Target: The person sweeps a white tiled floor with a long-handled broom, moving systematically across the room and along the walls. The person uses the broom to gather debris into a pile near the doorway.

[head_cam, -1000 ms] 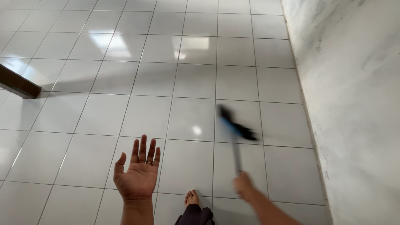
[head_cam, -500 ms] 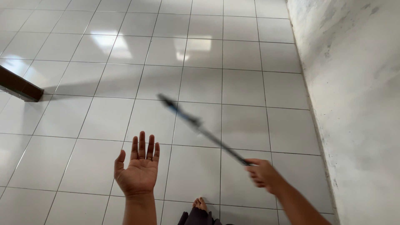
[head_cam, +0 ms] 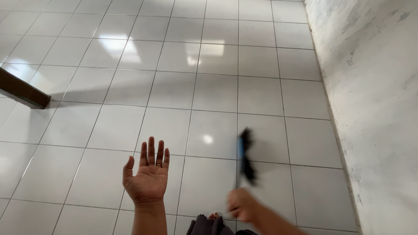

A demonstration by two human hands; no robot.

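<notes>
The right hand [head_cam: 241, 205] is low in the frame, a little right of the middle. It is closed tight around the handle of a broom [head_cam: 244, 159]. The broom is blurry. Its blue and black head sits just above the hand, in the lower middle of the frame, over the floor [head_cam: 209, 91]. I think this is the sweeping step, with the brush swinging over the white tiles. A next sweep would need a firm hold, with the bristles kept low on the tiles and away from the toes [head_cam: 213, 216] at the bottom edge.

The left hand [head_cam: 147, 176] is in the lower left of the middle. It is open and holds nothing. The palm faces up and the fingers are spread, pointing to the top of the frame. There is a ring on one finger. The arm comes straight up from the bottom edge. The right arm comes in from the bottom right corner and slants up and left.

A pale wall [head_cam: 370, 109] fills the right side. A dark bar [head_cam: 21, 91] pokes in at the left edge.
</notes>
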